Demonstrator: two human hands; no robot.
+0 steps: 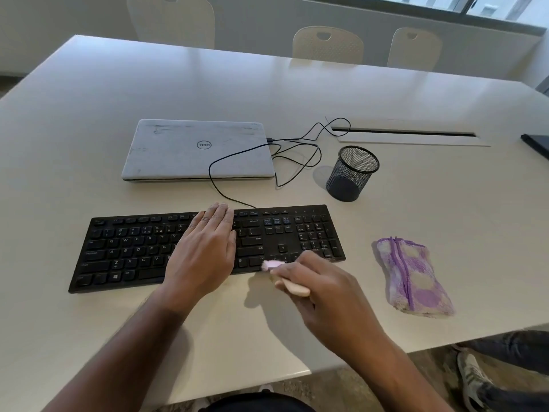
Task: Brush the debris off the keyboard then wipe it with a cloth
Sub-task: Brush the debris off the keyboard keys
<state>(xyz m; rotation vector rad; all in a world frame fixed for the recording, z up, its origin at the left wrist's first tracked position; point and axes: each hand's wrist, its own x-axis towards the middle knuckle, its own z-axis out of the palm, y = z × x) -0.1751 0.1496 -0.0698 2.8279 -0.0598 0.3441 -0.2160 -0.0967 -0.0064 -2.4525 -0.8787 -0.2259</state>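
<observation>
Black keyboard (133, 251) lies flat on the pale tabletop (416, 209), near the front edge, its cable (225, 176) looping back toward a closed white laptop (190, 150) behind it. Left hand (205, 248) rests palm-down across the middle of the keyboard, fingers straight and together, reaching to the top row; it holds nothing. Right hand (320, 281) is curled around a small brush (285, 278): pale wooden handle shows below the fingers, pink bristles stick out to the left and sit at the keyboard's front edge, below the arrow keys. Bristles are blurred, so exact contact with the keys cannot be told. Purple and white cloth (413, 278) lies folded on the tabletop to the right of the keyboard, apart from it and untouched. Black mesh pen cup (352, 173) stands upright behind the keyboard's right end, beside the laptop. Pale chairs (328, 44) stand along the far side.
</observation>
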